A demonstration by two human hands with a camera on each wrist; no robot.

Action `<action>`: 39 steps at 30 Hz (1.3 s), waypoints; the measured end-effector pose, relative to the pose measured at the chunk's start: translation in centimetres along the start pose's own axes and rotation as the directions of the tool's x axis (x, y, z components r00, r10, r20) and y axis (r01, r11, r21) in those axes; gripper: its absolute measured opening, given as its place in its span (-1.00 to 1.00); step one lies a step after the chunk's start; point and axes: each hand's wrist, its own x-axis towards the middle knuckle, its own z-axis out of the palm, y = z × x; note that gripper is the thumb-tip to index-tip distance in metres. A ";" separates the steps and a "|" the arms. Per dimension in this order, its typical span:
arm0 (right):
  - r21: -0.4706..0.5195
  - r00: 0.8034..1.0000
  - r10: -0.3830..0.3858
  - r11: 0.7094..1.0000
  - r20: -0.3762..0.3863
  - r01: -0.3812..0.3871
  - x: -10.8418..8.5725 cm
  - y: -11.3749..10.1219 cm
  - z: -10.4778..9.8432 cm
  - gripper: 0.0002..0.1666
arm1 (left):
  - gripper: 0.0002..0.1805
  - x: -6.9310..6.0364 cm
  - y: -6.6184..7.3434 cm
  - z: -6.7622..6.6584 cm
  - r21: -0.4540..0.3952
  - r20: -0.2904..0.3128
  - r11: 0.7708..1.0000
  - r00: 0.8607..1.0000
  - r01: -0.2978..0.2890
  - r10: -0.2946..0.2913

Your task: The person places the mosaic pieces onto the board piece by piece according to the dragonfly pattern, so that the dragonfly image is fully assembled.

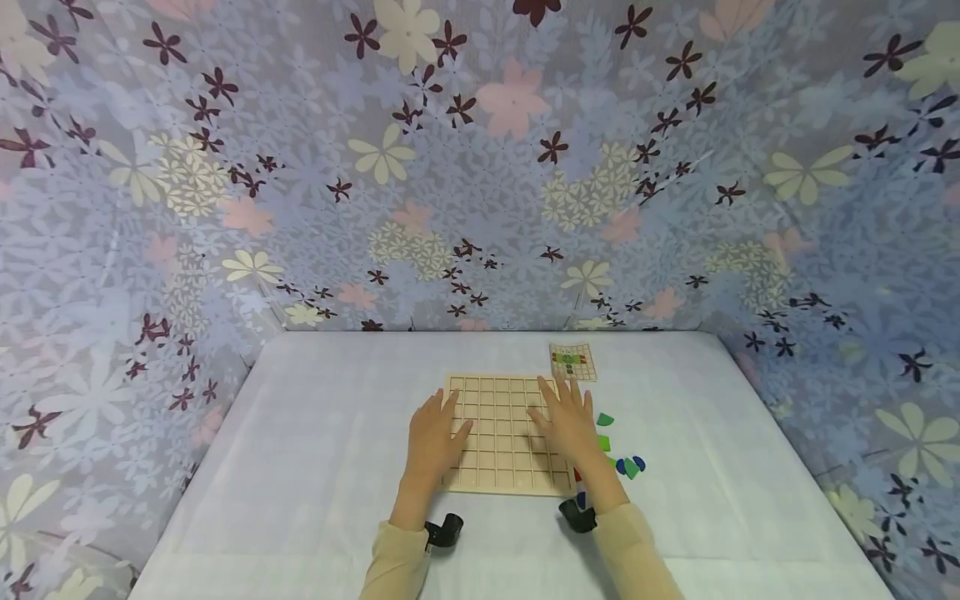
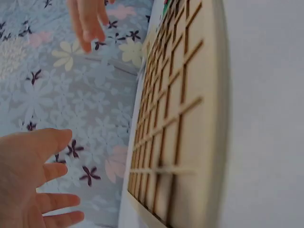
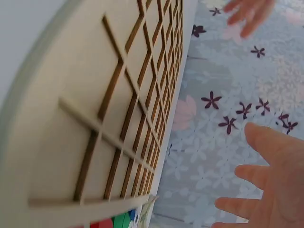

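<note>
A pale wooden grid board (image 1: pixel 495 458) with raised dividers lies flat on the white table, its cells bare where they show. Over its left edge my left hand (image 1: pixel 435 437) hovers with fingers spread, holding nothing; the left wrist view shows a gap between that hand (image 2: pixel 33 175) and the board (image 2: pixel 190 128). My right hand (image 1: pixel 570 421) is above the right edge, fingers extended and apart, also holding nothing. In the right wrist view the hand (image 3: pixel 270 180) stands off from the board (image 3: pixel 71 137).
Right of the board lie several coloured flat pieces, among them a green one (image 1: pixel 604 419), a light green square (image 1: pixel 603 443) and a blue one (image 1: pixel 639 463). Some are partly hidden by my right arm. A printed pattern card (image 1: pixel 573 362) lies behind. Floral cloth (image 1: pixel 480 208) walls the table.
</note>
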 end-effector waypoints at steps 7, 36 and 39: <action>0.054 0.997 -0.028 0.998 -0.069 0.032 1.6 2.9 -0.7 -0.33 | -0.37 -2.5 -2.1 0.4 -0.102 0.003 0.994 0.999 0.035 -0.035; 0.319 0.988 0.093 0.939 0.120 -0.127 2.5 9.9 1.0 -0.44 | 0.23 -6.0 -4.5 2.4 -0.138 0.158 0.990 0.987 0.029 -0.007; 0.347 0.992 0.082 0.931 0.100 -0.112 2.3 10.3 1.2 -0.49 | 0.23 -5.9 -4.4 2.4 -0.145 0.154 0.989 0.988 0.031 -0.008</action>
